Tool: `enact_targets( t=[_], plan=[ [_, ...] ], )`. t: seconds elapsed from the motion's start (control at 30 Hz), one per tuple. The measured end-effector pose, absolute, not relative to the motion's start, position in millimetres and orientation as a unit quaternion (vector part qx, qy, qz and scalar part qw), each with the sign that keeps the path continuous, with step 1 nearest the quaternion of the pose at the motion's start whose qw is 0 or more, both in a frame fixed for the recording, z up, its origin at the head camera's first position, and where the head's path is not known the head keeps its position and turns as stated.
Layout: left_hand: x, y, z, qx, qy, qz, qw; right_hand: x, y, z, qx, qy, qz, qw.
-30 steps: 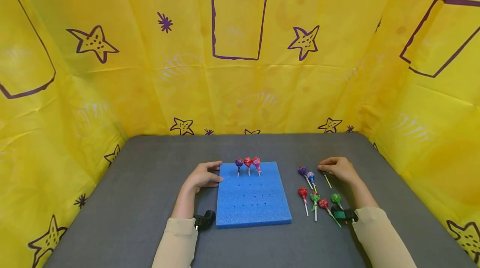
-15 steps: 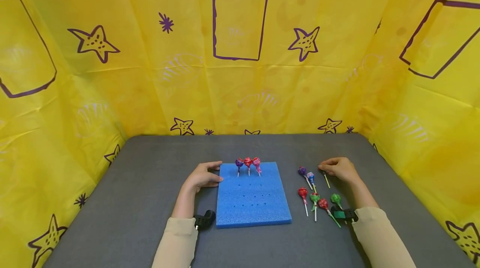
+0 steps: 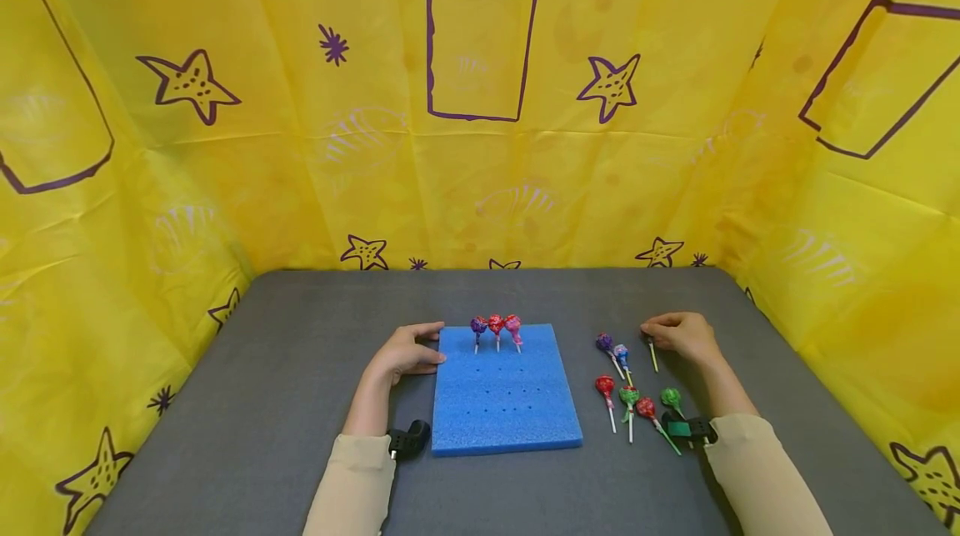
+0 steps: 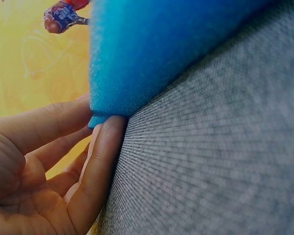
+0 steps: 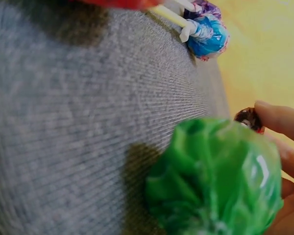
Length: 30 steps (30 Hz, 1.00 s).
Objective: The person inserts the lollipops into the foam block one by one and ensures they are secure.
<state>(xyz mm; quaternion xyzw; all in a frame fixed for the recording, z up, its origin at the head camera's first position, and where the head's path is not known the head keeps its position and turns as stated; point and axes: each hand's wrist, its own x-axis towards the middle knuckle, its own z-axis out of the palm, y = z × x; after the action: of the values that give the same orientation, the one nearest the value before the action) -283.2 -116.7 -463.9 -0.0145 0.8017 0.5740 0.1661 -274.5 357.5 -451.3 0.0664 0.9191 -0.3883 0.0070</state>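
Observation:
My left hand (image 3: 405,352) rests at the left edge of a blue foam block (image 3: 502,428), its fairly straight fingertips touching the side near the far corner. In the left wrist view those fingers (image 4: 104,161) press on the foam (image 4: 137,54) close above the cloth. Three wrapped lollipops, one purple (image 3: 478,324), one red (image 3: 496,323) and one pink (image 3: 513,324), stand upright in the block's far row. My right hand (image 3: 684,334) pinches a dark-wrapped lollipop (image 5: 248,119) by its head, the yellowish stick (image 3: 653,357) pointing down toward me.
Several loose lollipops lie right of the block: purple (image 3: 604,342), blue (image 3: 621,354), red (image 3: 605,385), green (image 3: 629,396), another red (image 3: 647,408) and another green (image 3: 671,398) beside the right wrist. Small holes dot the foam. Yellow patterned cloth (image 3: 480,202) encloses the grey table (image 3: 300,403).
My right hand has shifted slightly to the right, and the stick of the lollipop it pinches has swung to a steeper angle. My left hand and the foam block hold their place.

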Motion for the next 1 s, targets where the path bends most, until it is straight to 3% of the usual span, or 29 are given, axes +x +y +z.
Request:
enact_targets(
  t=[0.6, 1.0],
  plan=[
    [-282, -117, -461, -0.012, 0.804, 0.570, 0.170, -272, 339, -432, 0.086, 0.911, -0.401, -0.045],
    [-283, -116, -463, -0.017, 0.803, 0.572, 0.169, -269, 307, -414, 0.044, 0.871, -0.484, -0.072]
  ],
)
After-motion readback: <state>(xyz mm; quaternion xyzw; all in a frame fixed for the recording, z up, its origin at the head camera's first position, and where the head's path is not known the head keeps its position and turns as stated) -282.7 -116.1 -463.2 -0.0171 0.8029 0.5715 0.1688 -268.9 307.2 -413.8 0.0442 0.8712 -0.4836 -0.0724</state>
